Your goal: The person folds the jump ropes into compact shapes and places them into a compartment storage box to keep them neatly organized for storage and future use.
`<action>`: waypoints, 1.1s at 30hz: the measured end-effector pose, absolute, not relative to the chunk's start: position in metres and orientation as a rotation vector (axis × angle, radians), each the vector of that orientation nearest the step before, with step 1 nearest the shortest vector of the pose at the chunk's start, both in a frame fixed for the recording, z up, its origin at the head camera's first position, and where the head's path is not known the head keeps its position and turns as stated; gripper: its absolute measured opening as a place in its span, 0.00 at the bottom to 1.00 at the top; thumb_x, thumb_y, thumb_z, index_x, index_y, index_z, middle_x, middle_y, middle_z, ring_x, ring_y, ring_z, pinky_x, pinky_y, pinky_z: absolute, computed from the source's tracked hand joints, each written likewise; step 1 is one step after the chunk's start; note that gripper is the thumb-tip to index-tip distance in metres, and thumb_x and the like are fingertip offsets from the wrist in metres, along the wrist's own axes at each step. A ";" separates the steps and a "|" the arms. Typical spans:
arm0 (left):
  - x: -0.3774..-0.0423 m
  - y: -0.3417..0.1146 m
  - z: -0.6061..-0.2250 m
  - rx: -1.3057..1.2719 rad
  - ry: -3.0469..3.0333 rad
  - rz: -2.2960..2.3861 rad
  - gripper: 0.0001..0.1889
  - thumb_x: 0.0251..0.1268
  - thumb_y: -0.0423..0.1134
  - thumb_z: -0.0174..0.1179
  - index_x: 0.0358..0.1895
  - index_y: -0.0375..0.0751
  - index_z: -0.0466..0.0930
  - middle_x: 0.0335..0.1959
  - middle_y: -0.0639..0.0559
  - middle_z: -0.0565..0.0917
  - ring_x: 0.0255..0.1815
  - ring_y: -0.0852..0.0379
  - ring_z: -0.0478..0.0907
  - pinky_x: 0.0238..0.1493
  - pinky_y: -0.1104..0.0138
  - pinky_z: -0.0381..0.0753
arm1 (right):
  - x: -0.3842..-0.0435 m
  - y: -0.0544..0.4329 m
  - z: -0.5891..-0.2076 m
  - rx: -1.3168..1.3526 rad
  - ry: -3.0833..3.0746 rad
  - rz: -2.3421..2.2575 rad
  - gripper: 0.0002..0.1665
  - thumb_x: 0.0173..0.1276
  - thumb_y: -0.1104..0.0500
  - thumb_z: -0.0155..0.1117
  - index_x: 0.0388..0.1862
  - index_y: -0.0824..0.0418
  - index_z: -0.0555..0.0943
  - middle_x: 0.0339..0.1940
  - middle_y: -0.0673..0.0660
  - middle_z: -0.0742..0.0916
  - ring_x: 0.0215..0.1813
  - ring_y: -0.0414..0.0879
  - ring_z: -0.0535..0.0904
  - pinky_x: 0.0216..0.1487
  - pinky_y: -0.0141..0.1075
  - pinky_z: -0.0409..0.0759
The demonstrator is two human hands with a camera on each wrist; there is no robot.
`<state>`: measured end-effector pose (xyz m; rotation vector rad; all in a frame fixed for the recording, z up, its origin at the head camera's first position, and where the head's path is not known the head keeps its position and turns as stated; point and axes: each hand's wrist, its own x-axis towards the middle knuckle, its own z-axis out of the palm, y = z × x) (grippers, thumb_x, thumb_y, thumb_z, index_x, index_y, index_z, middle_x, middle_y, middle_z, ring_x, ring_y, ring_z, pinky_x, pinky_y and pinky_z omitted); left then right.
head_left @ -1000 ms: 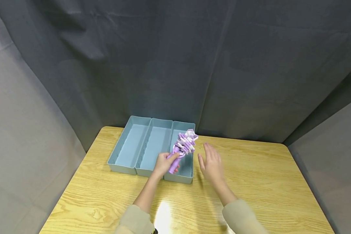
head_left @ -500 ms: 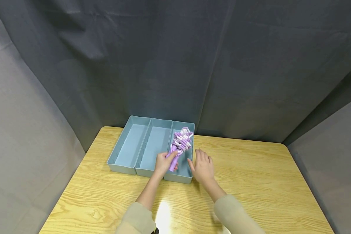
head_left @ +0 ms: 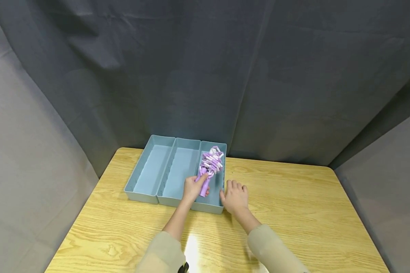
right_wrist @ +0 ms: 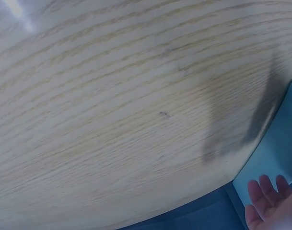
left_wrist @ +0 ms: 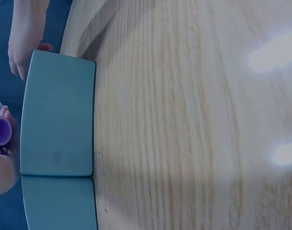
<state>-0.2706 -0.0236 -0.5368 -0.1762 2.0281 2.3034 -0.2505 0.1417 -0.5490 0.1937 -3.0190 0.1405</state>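
My left hand (head_left: pixel 192 188) holds a purple and white beaded jump rope (head_left: pixel 212 162) by its handles, with the thumb across the top. The bundled beads lie within the outline of the right-hand blue-grey tray (head_left: pixel 207 208), pointing to its far end. In the left wrist view the hollow end of one purple handle (left_wrist: pixel 10 125) shows beside the palm. My right hand (head_left: pixel 237 198) is at that tray's right side, thumb tip right at the rim. Its fingers (right_wrist: pixel 266 189) look relaxed in the right wrist view, close to the tray's outer wall, with nothing held.
Two more blue-grey trays, a middle tray (head_left: pixel 179 178) and a left tray (head_left: pixel 150 170), stand side by side with the right one. All stand on a wooden table (head_left: pixel 294 212). Dark curtain (head_left: pixel 205 68) hangs behind the table's back edge.
My left hand has carried the jump rope slightly left, over the right tray. My right hand has come left and nearer to me, from beside the tray to its rim.
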 end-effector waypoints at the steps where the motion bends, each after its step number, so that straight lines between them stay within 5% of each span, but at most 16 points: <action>1: -0.272 -0.022 -0.537 -0.185 2.027 2.305 0.25 0.56 0.51 0.62 0.30 0.25 0.77 0.14 0.43 0.80 0.11 0.56 0.78 0.19 0.60 0.81 | -0.250 0.142 -0.549 0.189 -3.023 0.144 0.28 0.67 0.44 0.45 0.55 0.64 0.68 0.49 0.61 0.77 0.51 0.57 0.72 0.55 0.52 0.65; 15: -0.286 -0.004 -0.537 -0.284 2.010 2.288 0.23 0.60 0.50 0.58 0.31 0.25 0.75 0.14 0.41 0.80 0.11 0.56 0.78 0.18 0.62 0.81 | -0.250 0.142 -0.551 0.202 -3.017 0.174 0.18 0.67 0.49 0.44 0.50 0.56 0.70 0.38 0.57 0.77 0.43 0.55 0.74 0.50 0.50 0.68; 33: -0.297 0.009 -0.557 -0.303 2.155 2.198 0.25 0.60 0.52 0.58 0.27 0.26 0.77 0.15 0.38 0.80 0.12 0.50 0.79 0.16 0.63 0.80 | -0.249 0.141 -0.554 0.195 -2.990 0.232 0.16 0.68 0.50 0.45 0.47 0.56 0.71 0.38 0.57 0.77 0.44 0.55 0.74 0.51 0.51 0.67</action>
